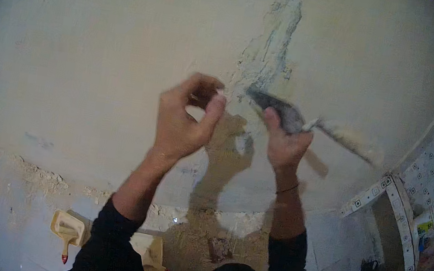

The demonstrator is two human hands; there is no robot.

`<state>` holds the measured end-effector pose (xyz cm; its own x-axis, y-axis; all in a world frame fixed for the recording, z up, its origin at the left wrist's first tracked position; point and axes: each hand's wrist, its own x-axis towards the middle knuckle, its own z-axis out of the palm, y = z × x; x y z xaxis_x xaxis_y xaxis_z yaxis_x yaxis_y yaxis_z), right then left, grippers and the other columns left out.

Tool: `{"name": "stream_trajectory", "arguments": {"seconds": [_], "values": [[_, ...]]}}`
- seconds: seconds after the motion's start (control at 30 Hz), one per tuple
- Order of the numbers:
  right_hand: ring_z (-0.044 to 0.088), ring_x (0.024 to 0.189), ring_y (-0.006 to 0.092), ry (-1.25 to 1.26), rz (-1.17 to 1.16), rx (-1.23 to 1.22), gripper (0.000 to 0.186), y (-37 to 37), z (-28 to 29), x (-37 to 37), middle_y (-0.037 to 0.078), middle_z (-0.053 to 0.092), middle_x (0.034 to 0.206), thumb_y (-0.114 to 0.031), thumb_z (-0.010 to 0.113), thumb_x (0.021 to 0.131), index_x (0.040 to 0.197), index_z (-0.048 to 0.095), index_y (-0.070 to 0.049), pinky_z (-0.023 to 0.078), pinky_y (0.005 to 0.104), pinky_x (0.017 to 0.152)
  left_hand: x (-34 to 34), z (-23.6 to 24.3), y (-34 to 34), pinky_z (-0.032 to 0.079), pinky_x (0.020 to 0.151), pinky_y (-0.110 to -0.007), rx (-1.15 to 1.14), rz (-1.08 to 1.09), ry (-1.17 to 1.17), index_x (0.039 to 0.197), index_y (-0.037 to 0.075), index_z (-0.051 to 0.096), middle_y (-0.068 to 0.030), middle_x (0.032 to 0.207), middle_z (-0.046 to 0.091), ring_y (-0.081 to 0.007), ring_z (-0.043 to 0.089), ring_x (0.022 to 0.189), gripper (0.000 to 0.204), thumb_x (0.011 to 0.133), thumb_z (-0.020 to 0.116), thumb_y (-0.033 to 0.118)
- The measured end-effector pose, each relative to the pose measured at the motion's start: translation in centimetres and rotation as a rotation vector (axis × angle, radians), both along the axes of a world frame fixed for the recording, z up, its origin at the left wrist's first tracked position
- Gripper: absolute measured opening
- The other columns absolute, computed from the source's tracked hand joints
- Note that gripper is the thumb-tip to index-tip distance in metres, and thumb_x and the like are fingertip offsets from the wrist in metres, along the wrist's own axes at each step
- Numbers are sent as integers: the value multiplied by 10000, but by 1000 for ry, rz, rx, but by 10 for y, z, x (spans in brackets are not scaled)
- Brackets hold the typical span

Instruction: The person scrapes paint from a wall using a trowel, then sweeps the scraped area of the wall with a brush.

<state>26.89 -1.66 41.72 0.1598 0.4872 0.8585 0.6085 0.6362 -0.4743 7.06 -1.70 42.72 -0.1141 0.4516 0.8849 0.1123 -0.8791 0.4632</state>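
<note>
A pointing trowel (pixel 285 113) with a dark blade and a long light handle is in my right hand (pixel 289 146). My fingers close around it near the neck, the handle sticks out to the right, and the blade's tip touches or nearly touches the damaged strip (pixel 267 53) of the pale wall (pixel 100 51). Rough, flaking plaster with grey-blue patches runs up that strip. Left of the blade, my left hand (pixel 189 112) is curled, thumb and fingertips pinched together close to the wall. Something small and whitish shows at its fingertips, too blurred to name.
Crumbled plaster (pixel 42 177) lies along the foot of the wall. On the floor are a yellowish dustpan (pixel 68 227) with a red-tipped handle and a similar yellowish pan (pixel 150 252) beside my left sleeve. A patterned frame (pixel 403 225) stands at the right.
</note>
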Motion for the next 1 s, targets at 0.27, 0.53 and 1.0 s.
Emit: {"name": "stream_trajectory", "arguments": {"seconds": [0.27, 0.53, 1.0], "values": [[599, 567, 89, -133, 220, -239, 287, 31, 84, 19, 32, 668, 636, -294, 706, 817, 751, 693, -14, 489, 272, 592, -21, 100, 40, 549, 705, -320, 329, 171, 639, 1113, 74, 633, -90, 878, 666, -199, 662, 820, 381, 744, 665, -16], [621, 564, 142, -473, 212, -517, 331, 37, 126, 22, 83, 638, 601, -322, 682, 830, 733, 674, -5, 496, 309, 584, 0, 127, 46, 562, 674, -326, 94, 162, 940, 1027, 67, 647, -80, 811, 675, -211, 665, 734, 279, 754, 700, 53], [612, 746, 338, -848, 240, -123, 346, 39, 139, 11, 213, 590, 739, -299, 654, 838, 770, 595, 36, 484, 446, 673, -11, 113, 41, 507, 534, -339, 24, 189, 811, 798, 56, 641, -90, 657, 644, -224, 636, 568, 101, 779, 699, 137]]}}
